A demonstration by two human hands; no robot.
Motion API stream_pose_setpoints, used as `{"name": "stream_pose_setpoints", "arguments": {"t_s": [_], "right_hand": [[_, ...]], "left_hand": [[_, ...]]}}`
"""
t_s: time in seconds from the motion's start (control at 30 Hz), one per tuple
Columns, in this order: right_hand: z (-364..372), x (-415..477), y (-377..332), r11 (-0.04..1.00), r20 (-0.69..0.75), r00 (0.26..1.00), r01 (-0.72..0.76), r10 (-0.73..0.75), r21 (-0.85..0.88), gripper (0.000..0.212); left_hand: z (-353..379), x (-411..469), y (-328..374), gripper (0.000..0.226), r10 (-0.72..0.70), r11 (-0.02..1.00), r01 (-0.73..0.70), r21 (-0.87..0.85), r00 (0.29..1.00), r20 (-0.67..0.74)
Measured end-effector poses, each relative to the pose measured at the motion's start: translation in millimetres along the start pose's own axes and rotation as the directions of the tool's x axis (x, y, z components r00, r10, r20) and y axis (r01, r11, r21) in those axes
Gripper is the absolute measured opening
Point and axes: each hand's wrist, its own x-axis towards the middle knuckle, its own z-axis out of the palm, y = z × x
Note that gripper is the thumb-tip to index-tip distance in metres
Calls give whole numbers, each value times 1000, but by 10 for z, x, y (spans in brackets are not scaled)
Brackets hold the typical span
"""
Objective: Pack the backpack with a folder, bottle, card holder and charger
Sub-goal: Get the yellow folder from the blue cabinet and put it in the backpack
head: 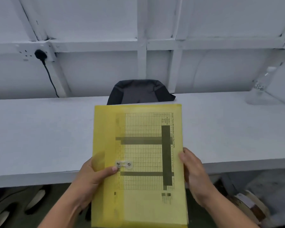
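A translucent yellow folder (143,155) with a printed grid sheet inside is held flat in front of me, over the table's near edge. My left hand (92,176) grips its left edge, thumb on top beside the snap clasp. My right hand (194,173) holds the right edge. Behind the folder, a dark grey backpack (138,91) lies on the white table (39,134) against the wall; its lower part is hidden by the folder. A clear plastic bottle (260,88) stands at the far right of the table. A black plug (40,54) sits in a wall socket with its cable running down.
White wall panels with framing rise behind the table. Below the table edge are dark shoes at the lower left and a cardboard-like box (252,209) at the lower right.
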Motion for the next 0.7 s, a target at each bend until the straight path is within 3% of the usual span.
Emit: {"name": "stream_pose_setpoints", "arguments": {"t_s": [0.1, 0.17, 0.23, 0.27, 0.33, 0.37, 0.5, 0.53, 0.57, 0.6, 0.7], "right_hand": [[-186, 301, -173, 992, -63, 998, 20, -28, -124, 41], [-270, 609, -334, 919, -93, 990, 66, -110, -388, 35], [-275, 893, -468, 747, 83, 984, 172, -156, -642, 19], [-256, 984, -503, 621, 212, 971, 235, -111, -748, 13], [-190, 1127, -487, 292, 316, 947, 286, 60, -913, 23], [-182, 1198, -457, 201, 306, 949, 285, 82, -937, 33], [-118, 1385, -440, 250, 166, 983, 142, 80, -958, 31], [-122, 1429, -441, 260, 148, 985, 122, 85, -958, 33], [-136, 1466, -457, 185, 173, 980, 154, 95, -971, 36], [-109, 1493, -513, 223, 161, 980, 132, 118, -966, 38], [-1, 1622, -843, 306, 233, 972, 234, -41, -923, 8]], "left_hand": [[-67, 39, -53, 71, -16, 1000, 16, -13, 1000, 23], [-85, 48, -79, 82, -26, 999, 26, -24, 1000, 8], [-107, 57, -104, 75, -21, 999, 20, -32, 1000, -7], [-115, 64, -123, 68, -22, 999, 22, -31, 1000, -6], [-145, 68, -165, 66, -32, 999, 32, -40, 999, -13], [-158, 69, -184, 69, -41, 998, 39, -49, 999, -20], [-192, 57, -201, 64, -61, 996, 57, -67, 997, -50], [-201, 57, -197, 68, -65, 996, 62, -62, 996, -55], [-207, 55, -192, 75, -72, 996, 68, -59, 996, -58], [-213, 55, -184, 79, -75, 996, 72, -58, 995, -60], [-215, 45, -167, 76, -77, 996, 74, -53, 995, -61]]}}
